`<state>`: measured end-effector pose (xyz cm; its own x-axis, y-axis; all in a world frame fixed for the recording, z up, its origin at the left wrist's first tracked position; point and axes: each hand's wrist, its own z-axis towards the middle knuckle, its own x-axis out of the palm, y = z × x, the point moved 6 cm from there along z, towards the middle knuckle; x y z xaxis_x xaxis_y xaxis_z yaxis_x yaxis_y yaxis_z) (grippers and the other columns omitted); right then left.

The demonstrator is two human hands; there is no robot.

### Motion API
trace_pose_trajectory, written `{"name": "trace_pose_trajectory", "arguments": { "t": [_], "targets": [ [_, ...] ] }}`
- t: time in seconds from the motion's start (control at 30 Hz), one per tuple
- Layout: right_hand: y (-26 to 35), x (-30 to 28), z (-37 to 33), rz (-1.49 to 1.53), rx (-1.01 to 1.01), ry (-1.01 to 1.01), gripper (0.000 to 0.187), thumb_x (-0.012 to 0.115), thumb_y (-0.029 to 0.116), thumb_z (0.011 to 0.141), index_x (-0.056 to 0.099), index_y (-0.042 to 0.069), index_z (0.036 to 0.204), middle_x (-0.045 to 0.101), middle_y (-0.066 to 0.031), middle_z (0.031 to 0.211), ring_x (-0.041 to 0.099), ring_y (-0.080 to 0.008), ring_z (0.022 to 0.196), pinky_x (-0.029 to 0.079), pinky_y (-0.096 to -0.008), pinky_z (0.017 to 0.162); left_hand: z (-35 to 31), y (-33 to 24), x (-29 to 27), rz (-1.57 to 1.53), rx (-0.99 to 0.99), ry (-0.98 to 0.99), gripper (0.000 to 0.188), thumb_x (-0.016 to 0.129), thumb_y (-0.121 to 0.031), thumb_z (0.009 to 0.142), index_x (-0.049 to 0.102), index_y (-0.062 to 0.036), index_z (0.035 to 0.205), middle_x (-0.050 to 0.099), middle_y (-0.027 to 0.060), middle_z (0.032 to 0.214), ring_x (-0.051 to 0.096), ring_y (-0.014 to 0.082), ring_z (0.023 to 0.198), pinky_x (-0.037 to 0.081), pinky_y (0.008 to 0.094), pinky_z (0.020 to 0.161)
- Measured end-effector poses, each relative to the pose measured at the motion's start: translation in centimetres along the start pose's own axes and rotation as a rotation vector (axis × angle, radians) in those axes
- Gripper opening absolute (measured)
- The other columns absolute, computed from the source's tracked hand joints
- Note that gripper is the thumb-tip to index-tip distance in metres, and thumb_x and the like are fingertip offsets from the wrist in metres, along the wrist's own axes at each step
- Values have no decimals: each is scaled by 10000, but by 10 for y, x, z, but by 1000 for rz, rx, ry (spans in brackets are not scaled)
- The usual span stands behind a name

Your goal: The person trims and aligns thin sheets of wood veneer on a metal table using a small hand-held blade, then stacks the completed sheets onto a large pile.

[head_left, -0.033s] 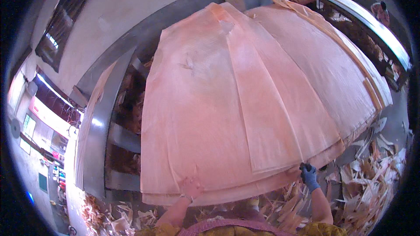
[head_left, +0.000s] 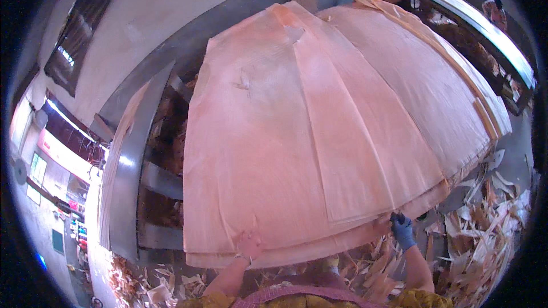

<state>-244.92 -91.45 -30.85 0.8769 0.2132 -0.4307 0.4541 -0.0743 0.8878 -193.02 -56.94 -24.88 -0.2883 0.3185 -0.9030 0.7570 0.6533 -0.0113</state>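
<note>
Large, thin, pinkish wood veneer sheets (head_left: pixel 257 154) overlap in a broad pile before me. My left hand (head_left: pixel 249 244), bare with a band at the wrist, lies on the top sheet close to its near edge, fingers stretched over the wood. At the near edge farther right, my right hand (head_left: pixel 403 231) wears a blue-grey glove with dark fingers. Those fingers are closed on the edge of a narrower veneer sheet (head_left: pixel 357 182), which overlaps the wide left one. A small hole with a torn flap (head_left: pixel 295 35) shows near the far end.
Veneer scraps (head_left: pixel 479 239) litter the floor at right and around my feet. A grey metal frame (head_left: pixel 127 165) stands left of the pile. Narrow strips (head_left: pixel 485 118) lie along the pile's right side. Beyond a long bench (head_left: pixel 474 28), another person (head_left: pixel 495 14) is at far right.
</note>
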Motion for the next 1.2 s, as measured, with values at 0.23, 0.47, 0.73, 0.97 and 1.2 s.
{"name": "trace_pose_trajectory", "arguments": {
  "t": [0.23,0.47,0.73,0.97,1.2],
  "targets": [
    [55,32,-35,-528,-224,-44,212,583,298,944,597,89,909,640,-190,716,632,-421,678,488,-510,585,19,45,55,167,94,-32,676,530,-540,894,476,-127,1426,356,192,1535,287,411,1427,240,491,1176],
    [102,39,-27,-367,-270,-74,203,591,272,929,620,72,913,655,-208,843,636,-422,757,487,-504,635,17,37,35,80,119,-154,506,540,-488,904,612,-176,1297,501,142,1424,382,423,1349,213,521,1178],
    [80,-33,-24,-279,-93,-127,266,653,291,916,625,42,827,640,-209,770,614,-410,679,471,-438,590,14,27,32,97,114,-13,606,533,-493,911,528,-92,1365,434,183,1475,312,418,1402,202,506,1188],
    [-4,-111,19,-509,-281,-220,228,617,274,922,611,49,884,638,-181,783,614,-352,694,471,-452,609,20,64,54,113,81,7,779,542,-536,893,408,6,1436,375,211,1515,266,404,1440,201,482,1194],
    [-1,-226,53,-906,-224,-342,230,620,279,898,576,68,819,646,-175,802,632,-401,762,493,-472,633,14,30,42,13,2,-23,830,512,-580,896,360,4,1466,338,242,1524,269,415,1436,202,495,1188]
  ]
}}
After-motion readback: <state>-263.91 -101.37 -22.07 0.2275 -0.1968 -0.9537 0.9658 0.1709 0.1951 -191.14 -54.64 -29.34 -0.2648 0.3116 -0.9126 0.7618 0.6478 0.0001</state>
